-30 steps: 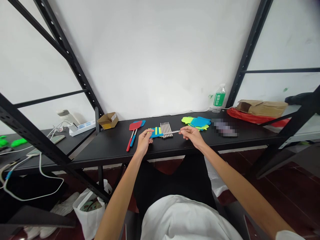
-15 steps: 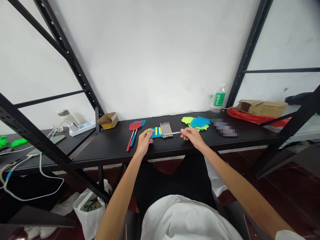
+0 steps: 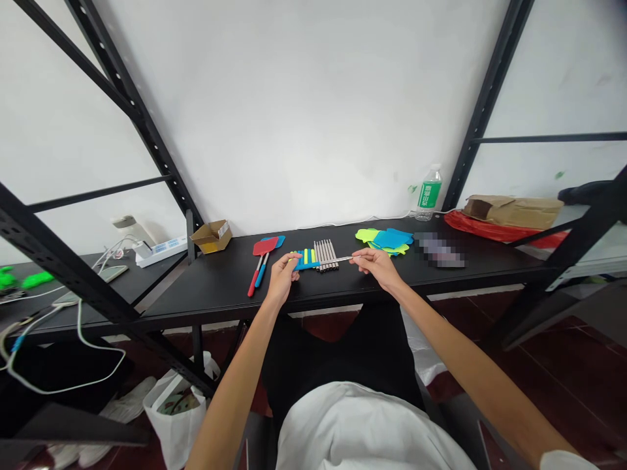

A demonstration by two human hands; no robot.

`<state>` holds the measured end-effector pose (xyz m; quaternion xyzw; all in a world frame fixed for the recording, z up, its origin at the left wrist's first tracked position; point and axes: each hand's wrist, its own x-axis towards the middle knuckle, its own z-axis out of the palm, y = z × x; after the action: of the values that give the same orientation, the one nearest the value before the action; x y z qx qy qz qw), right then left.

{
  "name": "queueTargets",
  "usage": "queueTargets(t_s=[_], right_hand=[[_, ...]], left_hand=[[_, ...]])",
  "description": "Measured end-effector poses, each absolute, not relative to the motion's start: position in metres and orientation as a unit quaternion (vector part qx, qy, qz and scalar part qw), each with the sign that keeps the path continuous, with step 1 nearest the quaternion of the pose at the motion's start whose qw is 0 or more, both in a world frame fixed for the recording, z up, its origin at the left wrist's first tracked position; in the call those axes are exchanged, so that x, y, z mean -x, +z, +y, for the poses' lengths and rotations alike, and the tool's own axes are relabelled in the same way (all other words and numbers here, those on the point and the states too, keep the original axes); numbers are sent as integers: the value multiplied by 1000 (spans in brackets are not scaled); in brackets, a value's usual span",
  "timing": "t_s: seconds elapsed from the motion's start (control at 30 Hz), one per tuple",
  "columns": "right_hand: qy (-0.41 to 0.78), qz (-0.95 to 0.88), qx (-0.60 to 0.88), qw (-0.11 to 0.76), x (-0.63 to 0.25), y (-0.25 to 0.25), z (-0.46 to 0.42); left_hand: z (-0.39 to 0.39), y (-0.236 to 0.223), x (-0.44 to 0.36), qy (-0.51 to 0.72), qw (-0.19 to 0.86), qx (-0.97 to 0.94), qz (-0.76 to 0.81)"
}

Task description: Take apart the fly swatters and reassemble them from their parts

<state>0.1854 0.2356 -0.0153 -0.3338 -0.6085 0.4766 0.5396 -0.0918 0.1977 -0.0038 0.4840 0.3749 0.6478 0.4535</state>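
My left hand (image 3: 283, 277) is closed on a blue handle (image 3: 308, 266), held level just above the black table. From its right end runs a thin metal rod (image 3: 343, 259), which the fingertips of my right hand (image 3: 375, 264) pinch at the far end. Behind them lie several blue and yellow-green handles (image 3: 309, 254), with a row of metal rods (image 3: 326, 249) beside them. A red paddle-headed tool (image 3: 265, 246) resembling a fly swatter rests to the left, over a similar blue one (image 3: 280, 241). Flat blue and yellow-green paddle heads (image 3: 394, 238) are piled beyond my right hand.
A small open cardboard box (image 3: 211, 238) is at the table's left end. At the back right stands a water bottle (image 3: 429, 192), near a blurred object (image 3: 441, 250). Black shelf posts (image 3: 147, 137) frame the table (image 3: 196, 287). A power strip (image 3: 164, 250) lies further left.
My right hand has shifted very slightly left, and the handle with its rod tilts a little more. My left hand keeps its place.
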Motion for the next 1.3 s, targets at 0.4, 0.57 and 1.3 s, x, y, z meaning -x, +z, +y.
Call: queueTargets(t_s=[0.4,0.57,1.3], right_hand=[[449,-635,343,526,-184,-12,230],[439,-653,336,517,-184,-11,228],[371,-711,364,474,-188,-8,224]], left_hand=[[196,-2,90,644,448,-492,378],[195,-1,90,641,444,-499,378],[189,2,90,542,432,-608,388]])
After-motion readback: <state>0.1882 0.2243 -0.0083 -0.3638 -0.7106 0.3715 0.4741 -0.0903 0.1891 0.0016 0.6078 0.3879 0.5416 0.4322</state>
